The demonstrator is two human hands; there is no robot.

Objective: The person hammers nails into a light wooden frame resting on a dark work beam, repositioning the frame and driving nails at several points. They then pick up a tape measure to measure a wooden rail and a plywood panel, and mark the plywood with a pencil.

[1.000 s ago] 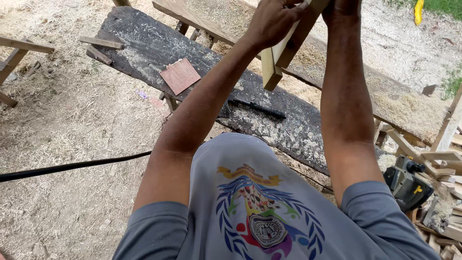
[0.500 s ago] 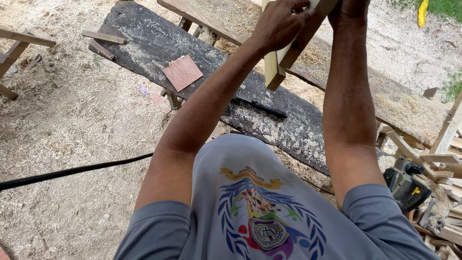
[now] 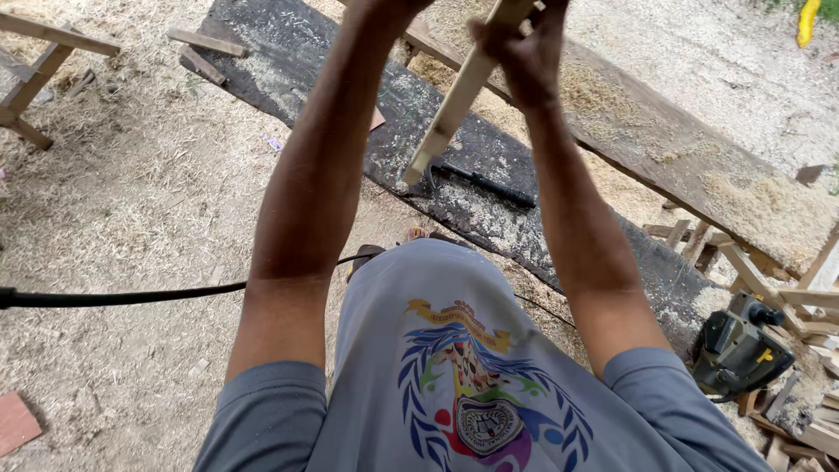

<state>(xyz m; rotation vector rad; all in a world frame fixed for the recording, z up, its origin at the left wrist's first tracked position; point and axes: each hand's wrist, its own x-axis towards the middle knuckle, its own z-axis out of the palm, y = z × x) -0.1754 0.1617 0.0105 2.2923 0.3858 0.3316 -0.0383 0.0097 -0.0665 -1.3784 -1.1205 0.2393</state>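
Both my arms are raised in front of me. My right hand (image 3: 524, 48) is closed around a pale wooden strip (image 3: 450, 109), which slants down to the left and ends above a dark plank (image 3: 297, 61). My left hand (image 3: 393, 7) is almost wholly cut off by the top edge, so its grip is hidden. A dark long-handled tool (image 3: 485, 183) lies on the plank just below the strip's lower end.
A sawdust-covered wooden bench (image 3: 699, 175) runs diagonally behind the plank. A power tool (image 3: 738, 350) sits among wood offcuts at the right. A black cable (image 3: 122, 297) crosses the sawdust ground. At far left stands a wooden frame (image 3: 35, 70).
The strip has swung from near upright to a steeper slant, and both hands have risen toward the top edge. The view has shifted, and the small reddish board on the plank is now mostly behind my left arm.
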